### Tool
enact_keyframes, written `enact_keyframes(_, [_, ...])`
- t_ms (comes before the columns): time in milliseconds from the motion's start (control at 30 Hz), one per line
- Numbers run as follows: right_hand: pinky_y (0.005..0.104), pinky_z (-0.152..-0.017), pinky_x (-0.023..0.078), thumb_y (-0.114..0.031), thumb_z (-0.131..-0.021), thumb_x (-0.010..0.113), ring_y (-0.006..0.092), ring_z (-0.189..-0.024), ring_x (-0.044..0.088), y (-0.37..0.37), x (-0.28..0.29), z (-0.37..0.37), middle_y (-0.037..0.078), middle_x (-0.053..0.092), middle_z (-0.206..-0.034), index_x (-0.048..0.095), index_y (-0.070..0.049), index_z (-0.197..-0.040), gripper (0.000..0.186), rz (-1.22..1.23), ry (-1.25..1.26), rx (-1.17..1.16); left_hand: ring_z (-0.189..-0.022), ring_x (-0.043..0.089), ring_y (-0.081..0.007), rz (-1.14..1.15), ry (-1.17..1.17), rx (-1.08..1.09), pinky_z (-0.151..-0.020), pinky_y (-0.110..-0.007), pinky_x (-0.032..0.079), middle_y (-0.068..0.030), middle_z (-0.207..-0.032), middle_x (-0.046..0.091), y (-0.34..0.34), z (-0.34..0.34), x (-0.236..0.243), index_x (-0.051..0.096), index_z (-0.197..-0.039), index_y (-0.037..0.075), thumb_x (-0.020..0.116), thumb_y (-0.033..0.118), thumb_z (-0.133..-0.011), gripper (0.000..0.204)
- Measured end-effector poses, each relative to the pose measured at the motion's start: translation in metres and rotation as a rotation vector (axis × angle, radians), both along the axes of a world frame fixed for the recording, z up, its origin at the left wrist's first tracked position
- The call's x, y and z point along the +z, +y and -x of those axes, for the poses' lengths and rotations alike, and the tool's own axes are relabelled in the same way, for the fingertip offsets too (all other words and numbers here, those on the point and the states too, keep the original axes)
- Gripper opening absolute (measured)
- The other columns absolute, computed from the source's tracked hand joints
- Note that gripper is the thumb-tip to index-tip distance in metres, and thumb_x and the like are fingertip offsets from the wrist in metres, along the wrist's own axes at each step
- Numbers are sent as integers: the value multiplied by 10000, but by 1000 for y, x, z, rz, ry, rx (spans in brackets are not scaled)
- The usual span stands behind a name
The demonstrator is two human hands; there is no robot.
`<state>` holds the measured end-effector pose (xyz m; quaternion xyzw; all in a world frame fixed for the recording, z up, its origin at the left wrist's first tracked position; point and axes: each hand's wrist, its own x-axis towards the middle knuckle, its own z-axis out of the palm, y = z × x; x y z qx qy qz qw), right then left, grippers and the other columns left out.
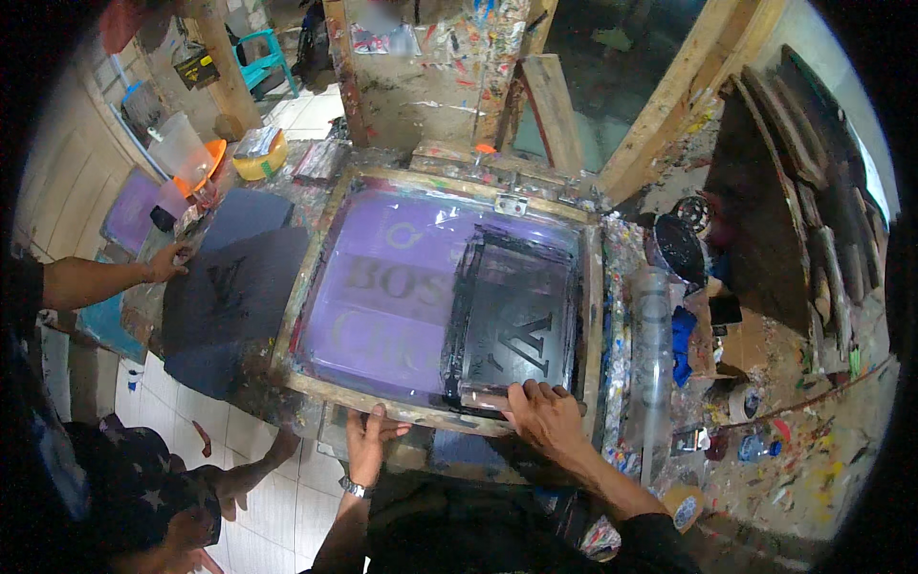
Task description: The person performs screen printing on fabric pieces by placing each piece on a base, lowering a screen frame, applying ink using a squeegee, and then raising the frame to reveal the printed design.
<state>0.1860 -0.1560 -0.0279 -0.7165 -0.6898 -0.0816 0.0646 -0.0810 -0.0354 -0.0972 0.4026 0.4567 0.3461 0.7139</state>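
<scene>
My left hand (368,445) grips the lower rail of a wooden screen frame (335,390) with a purple mesh (368,297). My right hand (540,416) is closed on a squeegee (483,397) at the lower edge of a black inked panel (507,306) on the screen's right side, which has lettering in it. To the left lie dark navy fabric pieces (229,325) with a dark printed mark. A co-worker's hand (167,260) touches them at their left edge. Part of a dark blue piece (459,454) shows under the frame, below my hands.
Tubs (258,158) and an orange basin (215,163) stand back left, a black bucket (674,249) right, beside a clear roll (650,373) and clutter. Boards (803,191) lean far right. A turquoise chair (263,67) stands behind. Co-worker limbs (258,474) appear lower left.
</scene>
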Motion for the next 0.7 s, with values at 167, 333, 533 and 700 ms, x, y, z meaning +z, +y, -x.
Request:
enact_keyframes(167, [487,-555,511,-553,-870,605,400,-690,660,94,37,-102,232,650,-780,569,-58,-1009,516,97,222,247,-846,706,-339,-9,-35,-69,-716,-384,607,-256,-1008,618,7,-2,6,319,-1255,-56,556,280,-998,485])
enact_keyframes(333, [479,-593,524,-437,-892,621,396,-689,655,142,32,-130,184,657,-792,538,-37,-1019,427,-59,46,-120,-862,702,-349,9,-86,-69,-758,-401,601,-251,-1001,618,4,-2,5,323,-1256,-56,568,269,-991,486])
enact_keyframes(533, [415,-576,529,-338,-876,664,291,-686,669,44,9,-26,101,603,-772,516,-80,-971,312,11,16,-65,-785,707,-332,-37,-20,71,-683,-385,601,-195,-900,629,-8,2,1,392,-1112,-9,587,305,-977,393])
enact_keyframes(700, [377,-599,520,-378,-859,671,252,-715,675,-10,12,8,82,600,-817,521,-88,-968,344,14,23,-19,-773,704,-325,-95,-8,44,-675,-383,598,-184,-873,639,-5,-6,3,408,-1097,6,598,301,-972,373])
